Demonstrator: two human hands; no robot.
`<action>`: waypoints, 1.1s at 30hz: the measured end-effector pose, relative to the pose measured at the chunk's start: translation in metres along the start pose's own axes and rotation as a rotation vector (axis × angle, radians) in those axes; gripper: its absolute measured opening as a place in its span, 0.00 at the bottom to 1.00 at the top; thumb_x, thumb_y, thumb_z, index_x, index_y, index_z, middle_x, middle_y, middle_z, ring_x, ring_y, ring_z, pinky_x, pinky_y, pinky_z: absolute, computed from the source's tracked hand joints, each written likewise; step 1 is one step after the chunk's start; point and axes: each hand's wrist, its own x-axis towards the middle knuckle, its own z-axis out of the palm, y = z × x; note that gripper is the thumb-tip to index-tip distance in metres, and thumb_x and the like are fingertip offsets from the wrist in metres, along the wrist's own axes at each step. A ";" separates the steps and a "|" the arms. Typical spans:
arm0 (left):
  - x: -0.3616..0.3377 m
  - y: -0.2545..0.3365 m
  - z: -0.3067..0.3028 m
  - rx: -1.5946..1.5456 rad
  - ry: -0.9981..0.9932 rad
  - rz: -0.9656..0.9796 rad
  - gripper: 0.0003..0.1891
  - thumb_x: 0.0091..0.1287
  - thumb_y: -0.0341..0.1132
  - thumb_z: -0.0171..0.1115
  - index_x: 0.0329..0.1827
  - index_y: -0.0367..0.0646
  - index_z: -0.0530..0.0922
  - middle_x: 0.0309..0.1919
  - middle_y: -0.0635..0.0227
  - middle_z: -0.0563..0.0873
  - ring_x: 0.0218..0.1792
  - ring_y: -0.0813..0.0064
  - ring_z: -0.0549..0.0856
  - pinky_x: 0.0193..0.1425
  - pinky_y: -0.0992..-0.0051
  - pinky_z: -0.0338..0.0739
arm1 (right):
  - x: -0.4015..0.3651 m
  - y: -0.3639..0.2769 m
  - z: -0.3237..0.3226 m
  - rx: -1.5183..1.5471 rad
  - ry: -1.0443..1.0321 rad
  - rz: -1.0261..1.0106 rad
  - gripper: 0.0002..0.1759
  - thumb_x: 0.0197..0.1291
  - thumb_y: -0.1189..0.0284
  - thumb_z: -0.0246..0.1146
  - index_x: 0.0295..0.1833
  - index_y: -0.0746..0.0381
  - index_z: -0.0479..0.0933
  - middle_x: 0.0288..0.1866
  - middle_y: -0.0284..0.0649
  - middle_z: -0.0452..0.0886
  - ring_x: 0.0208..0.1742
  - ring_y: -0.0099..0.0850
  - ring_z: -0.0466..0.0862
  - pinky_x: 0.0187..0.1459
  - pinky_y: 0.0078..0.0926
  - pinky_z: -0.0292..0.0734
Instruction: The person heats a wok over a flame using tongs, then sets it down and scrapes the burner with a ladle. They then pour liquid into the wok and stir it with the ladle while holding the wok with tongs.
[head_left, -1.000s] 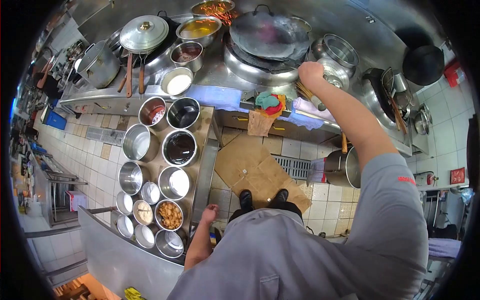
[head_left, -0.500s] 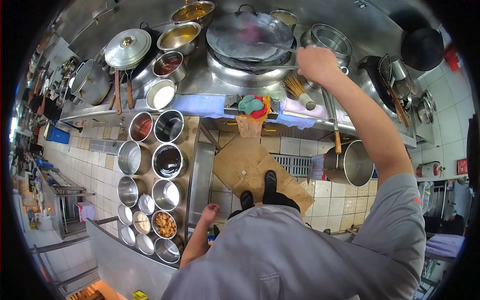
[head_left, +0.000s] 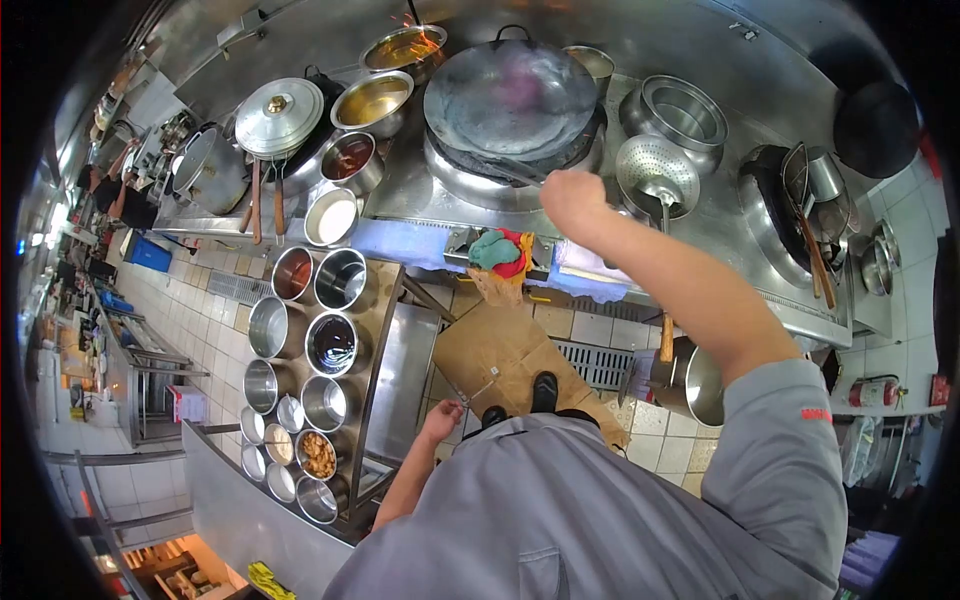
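My right hand [head_left: 577,203] is closed around a dark metal handle [head_left: 522,172] that reaches to the near rim of a large wok [head_left: 515,100] on the stove. A faint pink blur shows over the wok's inside, which looks bare and smoky. To the right of this hand, a perforated strainer [head_left: 640,160] lies on the stovetop with a ladle [head_left: 658,188] in it. My left hand [head_left: 441,420] hangs low beside the prep trolley, its fingers loosely curled and slightly apart, with nothing visible in them. A brown cardboard sheet [head_left: 490,355] lies on the floor near it.
Bowls of golden liquid [head_left: 372,103] and red sauce [head_left: 352,157] stand left of the wok. The trolley carries several steel pots, one with dark liquid [head_left: 332,343]. Stacked pots [head_left: 685,112] stand right. A co-worker [head_left: 125,200] is at the far left.
My right hand has moved left and down, toward the wok's near rim. The strainer and ladle, earlier behind it, now show. The thin rod over the wok is gone. My view has shifted.
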 end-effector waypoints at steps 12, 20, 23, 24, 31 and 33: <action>-0.023 -0.010 0.010 -0.024 0.099 -0.127 0.13 0.64 0.38 0.58 0.48 0.40 0.76 0.37 0.62 0.84 0.34 0.74 0.83 0.39 0.76 0.76 | 0.012 0.011 0.020 -0.046 -0.031 -0.044 0.10 0.52 0.75 0.59 0.40 0.63 0.82 0.39 0.42 0.83 0.42 0.37 0.85 0.35 0.31 0.81; 0.019 0.013 -0.020 0.257 -0.044 -0.089 0.14 0.64 0.39 0.58 0.48 0.41 0.76 0.37 0.64 0.84 0.35 0.76 0.82 0.40 0.78 0.75 | 0.003 0.008 0.011 -0.048 -0.025 -0.004 0.09 0.53 0.75 0.56 0.36 0.66 0.81 0.36 0.46 0.83 0.38 0.39 0.85 0.34 0.31 0.81; 0.036 0.046 -0.038 0.093 -0.141 -0.002 0.13 0.64 0.37 0.58 0.47 0.41 0.76 0.33 0.68 0.83 0.32 0.78 0.80 0.41 0.78 0.74 | 0.001 0.004 0.002 -0.044 0.026 -0.018 0.09 0.52 0.77 0.56 0.34 0.67 0.80 0.34 0.48 0.83 0.36 0.41 0.85 0.33 0.33 0.81; 0.040 0.060 -0.043 0.057 -0.136 0.039 0.12 0.64 0.37 0.58 0.47 0.41 0.75 0.32 0.70 0.82 0.32 0.79 0.79 0.41 0.79 0.74 | 0.000 0.006 -0.001 -0.068 0.033 -0.052 0.08 0.51 0.77 0.56 0.33 0.67 0.80 0.33 0.49 0.83 0.35 0.42 0.85 0.33 0.34 0.80; 0.068 0.106 -0.063 0.154 -0.249 0.118 0.12 0.66 0.36 0.56 0.48 0.41 0.74 0.35 0.72 0.79 0.37 0.80 0.78 0.45 0.79 0.72 | 0.004 0.002 -0.016 -0.140 0.021 -0.050 0.08 0.51 0.73 0.59 0.34 0.66 0.80 0.31 0.47 0.83 0.36 0.41 0.85 0.33 0.34 0.80; 0.073 0.118 -0.061 0.160 -0.288 0.136 0.12 0.66 0.36 0.56 0.48 0.40 0.73 0.35 0.72 0.79 0.37 0.80 0.78 0.46 0.79 0.72 | -0.006 0.002 -0.029 -0.131 0.015 -0.002 0.11 0.51 0.69 0.62 0.37 0.66 0.79 0.33 0.46 0.83 0.36 0.40 0.85 0.34 0.34 0.80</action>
